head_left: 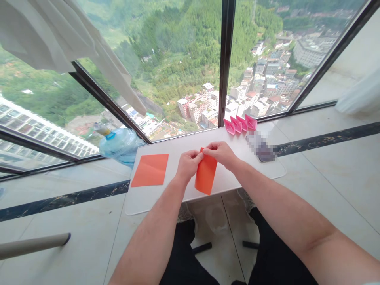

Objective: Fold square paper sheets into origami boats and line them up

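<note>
Between my hands is a folded sheet of orange paper (207,174), narrow and upright, its lower end reaching the near edge of the white table. My left hand (189,163) pinches its upper left side. My right hand (221,153) is closed on the top edge, fingers bent over it. The thumbs are close together near the top. To the left, a flat orange paper sheet (151,170) lies on the table (178,190), a faint crease across it. Several folded pink paper pieces (240,124) stand in a row at the back right of the table.
A blurred-out dark object (264,150) lies at the table's right end. Behind the left corner stands a large blue water bottle (120,144). Windows with dark frames (226,59) rise behind the table. A pale pole (35,244) reaches in at lower left.
</note>
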`<action>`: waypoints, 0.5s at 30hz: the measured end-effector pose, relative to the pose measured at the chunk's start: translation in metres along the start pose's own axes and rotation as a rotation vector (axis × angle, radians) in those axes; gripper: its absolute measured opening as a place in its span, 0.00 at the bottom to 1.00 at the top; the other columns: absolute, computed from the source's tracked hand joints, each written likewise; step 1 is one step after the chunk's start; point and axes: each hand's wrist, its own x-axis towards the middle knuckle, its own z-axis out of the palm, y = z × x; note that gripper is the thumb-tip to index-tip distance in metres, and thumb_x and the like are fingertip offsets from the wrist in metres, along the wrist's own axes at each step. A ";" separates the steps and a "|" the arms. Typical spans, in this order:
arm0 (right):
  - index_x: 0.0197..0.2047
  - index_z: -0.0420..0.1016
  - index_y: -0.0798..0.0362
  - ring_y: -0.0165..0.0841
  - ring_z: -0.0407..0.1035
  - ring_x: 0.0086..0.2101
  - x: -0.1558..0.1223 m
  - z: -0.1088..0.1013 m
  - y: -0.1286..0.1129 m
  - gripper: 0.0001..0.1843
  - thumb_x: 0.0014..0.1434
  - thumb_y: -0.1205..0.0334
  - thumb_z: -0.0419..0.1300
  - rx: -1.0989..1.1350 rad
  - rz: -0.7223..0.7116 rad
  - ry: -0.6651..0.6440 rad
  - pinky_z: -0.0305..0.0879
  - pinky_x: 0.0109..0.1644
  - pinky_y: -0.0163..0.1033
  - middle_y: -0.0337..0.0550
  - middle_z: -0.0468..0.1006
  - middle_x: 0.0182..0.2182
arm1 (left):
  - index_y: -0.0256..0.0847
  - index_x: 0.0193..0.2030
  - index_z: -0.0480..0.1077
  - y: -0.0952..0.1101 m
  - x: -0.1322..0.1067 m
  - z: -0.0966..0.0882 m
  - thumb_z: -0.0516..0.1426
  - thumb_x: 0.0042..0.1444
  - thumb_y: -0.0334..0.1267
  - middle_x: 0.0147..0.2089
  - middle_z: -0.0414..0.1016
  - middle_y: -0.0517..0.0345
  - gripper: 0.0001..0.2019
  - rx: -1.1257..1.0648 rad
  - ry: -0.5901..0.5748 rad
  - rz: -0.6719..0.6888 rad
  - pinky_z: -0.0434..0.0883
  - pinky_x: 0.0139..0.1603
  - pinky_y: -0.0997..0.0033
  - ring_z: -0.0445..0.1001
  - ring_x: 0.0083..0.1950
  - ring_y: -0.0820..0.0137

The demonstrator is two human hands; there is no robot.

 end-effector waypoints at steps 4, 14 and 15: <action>0.26 0.78 0.55 0.29 0.64 0.26 0.000 -0.002 0.001 0.11 0.46 0.55 0.64 -0.083 0.017 -0.056 0.58 0.29 0.34 0.36 0.73 0.22 | 0.37 0.24 0.70 0.001 -0.005 -0.001 0.62 0.49 0.51 0.23 0.68 0.62 0.17 0.120 -0.072 -0.011 0.59 0.26 0.75 0.63 0.25 0.75; 0.24 0.75 0.54 0.29 0.64 0.25 0.009 -0.010 0.004 0.11 0.45 0.54 0.64 -0.034 -0.008 0.142 0.59 0.27 0.35 0.36 0.72 0.21 | 0.38 0.24 0.71 0.004 -0.002 -0.009 0.60 0.50 0.49 0.23 0.70 0.61 0.15 0.205 -0.121 -0.021 0.60 0.25 0.75 0.65 0.25 0.73; 0.24 0.75 0.54 0.29 0.64 0.25 0.012 -0.015 0.004 0.12 0.45 0.53 0.64 -0.026 -0.002 0.170 0.59 0.27 0.35 0.36 0.72 0.21 | 0.38 0.24 0.71 0.004 -0.002 -0.011 0.60 0.50 0.49 0.23 0.70 0.61 0.15 0.216 -0.130 -0.031 0.60 0.25 0.74 0.66 0.25 0.73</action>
